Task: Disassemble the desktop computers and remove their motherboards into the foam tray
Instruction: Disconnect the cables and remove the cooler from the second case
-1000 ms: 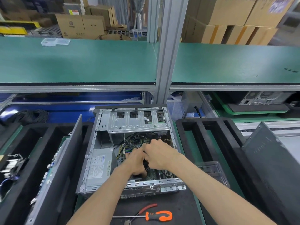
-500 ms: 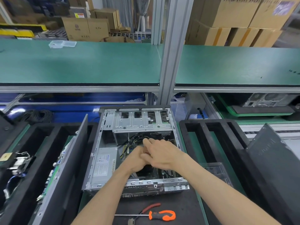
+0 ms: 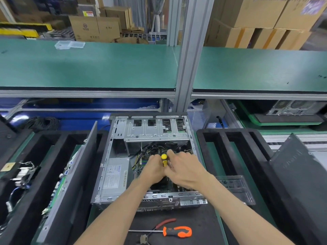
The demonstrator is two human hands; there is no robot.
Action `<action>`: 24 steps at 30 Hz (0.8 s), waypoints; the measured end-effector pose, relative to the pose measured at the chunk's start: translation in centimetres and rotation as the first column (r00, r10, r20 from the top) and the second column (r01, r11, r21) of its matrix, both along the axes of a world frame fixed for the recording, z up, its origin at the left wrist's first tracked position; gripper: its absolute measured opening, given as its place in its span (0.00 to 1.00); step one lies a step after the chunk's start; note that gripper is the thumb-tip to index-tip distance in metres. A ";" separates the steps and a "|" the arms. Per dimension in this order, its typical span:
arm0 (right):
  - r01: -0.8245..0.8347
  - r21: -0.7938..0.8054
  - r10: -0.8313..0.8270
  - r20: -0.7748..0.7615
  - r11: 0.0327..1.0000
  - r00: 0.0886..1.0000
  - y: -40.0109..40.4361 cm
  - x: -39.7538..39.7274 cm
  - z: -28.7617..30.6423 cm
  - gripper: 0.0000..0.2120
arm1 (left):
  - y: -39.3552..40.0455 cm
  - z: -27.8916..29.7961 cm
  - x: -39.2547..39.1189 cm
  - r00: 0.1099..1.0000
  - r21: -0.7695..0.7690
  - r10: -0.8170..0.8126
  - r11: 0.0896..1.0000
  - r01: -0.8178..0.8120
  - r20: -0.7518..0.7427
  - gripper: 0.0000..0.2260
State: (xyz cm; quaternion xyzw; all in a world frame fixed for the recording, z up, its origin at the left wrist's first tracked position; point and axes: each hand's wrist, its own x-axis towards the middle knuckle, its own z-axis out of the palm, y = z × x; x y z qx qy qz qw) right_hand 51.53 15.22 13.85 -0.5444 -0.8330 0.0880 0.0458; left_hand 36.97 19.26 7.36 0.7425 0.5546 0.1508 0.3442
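Change: both hands are now sitting higher in the case, and a yellow screwdriver handle (image 3: 164, 160) is showing between them, unseen earlier.
Hands: two; left hand (image 3: 153, 169) is curling its fingers round the handle, right hand (image 3: 184, 170) is pinching it from the other side.
Case: one open grey metal computer case (image 3: 150, 156) is lying on the counter (image 3: 203, 220), between two black foam trays (image 3: 228, 145).
Motherboard: mostly hidden under hands and cables.
Tools: one orange-handled screwdriver (image 3: 177, 231), one red-handled pliers (image 3: 163, 223), partly cut off.
Screwdriver tip: hidden.
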 end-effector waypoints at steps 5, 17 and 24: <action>0.081 0.122 -0.096 0.125 0.989 0.987 1.4 -1.2 -0.1 0.21 | 0.4 0.3 1.9 0.927 0.151 -0.169 0.962 0.229 -0.334 0.12; -0.154 -0.134 0.162 0.056 0.979 0.985 2.0 -0.2 0.8 0.07 | -0.8 1.4 -1.3 0.931 -0.152 -0.146 0.967 0.206 0.336 0.16; 0.319 0.023 -0.319 0.137 0.947 0.938 1.9 -2.5 -0.5 0.11 | -0.8 0.8 -0.3 0.941 0.019 -0.034 0.999 0.029 0.336 0.17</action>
